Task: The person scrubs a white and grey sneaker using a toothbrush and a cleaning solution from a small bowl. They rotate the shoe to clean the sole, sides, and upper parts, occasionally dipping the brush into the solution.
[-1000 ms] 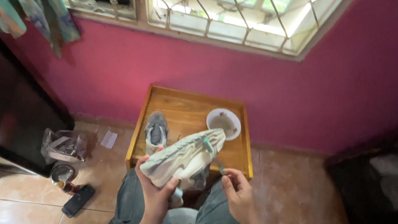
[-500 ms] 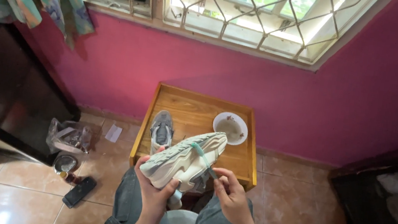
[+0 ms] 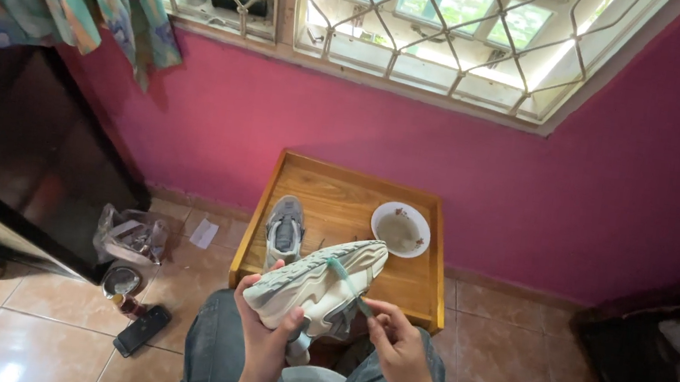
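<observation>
Head view: left hand [image 3: 267, 329] grips pale chunky-soled sneaker [image 3: 316, 283] sole-up, so right hand [image 3: 394, 345], fingers pinching green-headed toothbrush [image 3: 346, 282], w/ bristles reaching the tread.

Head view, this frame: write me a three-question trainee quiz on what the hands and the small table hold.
1. True or false: the left hand holds the pale sneaker sole side up.
2. What does the right hand press to that sole? A) cloth B) toothbrush C) sponge
3. Which two things sit on the wooden table?

Key
1. True.
2. B.
3. A grey sneaker and a white bowl of murky liquid.
</observation>
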